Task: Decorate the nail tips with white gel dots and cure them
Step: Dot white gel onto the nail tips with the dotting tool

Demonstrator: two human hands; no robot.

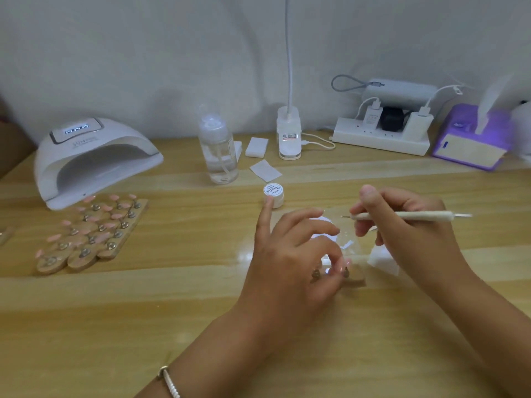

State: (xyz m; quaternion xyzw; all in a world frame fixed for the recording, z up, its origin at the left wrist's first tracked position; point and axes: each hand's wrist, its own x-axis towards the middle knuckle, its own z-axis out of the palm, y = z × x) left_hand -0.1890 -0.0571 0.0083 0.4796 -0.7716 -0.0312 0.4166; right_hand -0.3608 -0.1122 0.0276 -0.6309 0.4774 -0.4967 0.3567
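Wooden table point(143, 311); left hand point(290, 254) pinches nail-tip stand point(355, 279); right hand point(411, 237) grips dotting pen point(413, 216).

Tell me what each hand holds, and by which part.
The right hand grips the dotting pen near its working tip. The left hand pinches a small nail tip stand at its top.

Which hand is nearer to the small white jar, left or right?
Left. The left hand, pinching a nail stand, has its index fingertip at the jar's front edge; touching or not is unclear. The right hand, holding the pen, is far to the jar's right.
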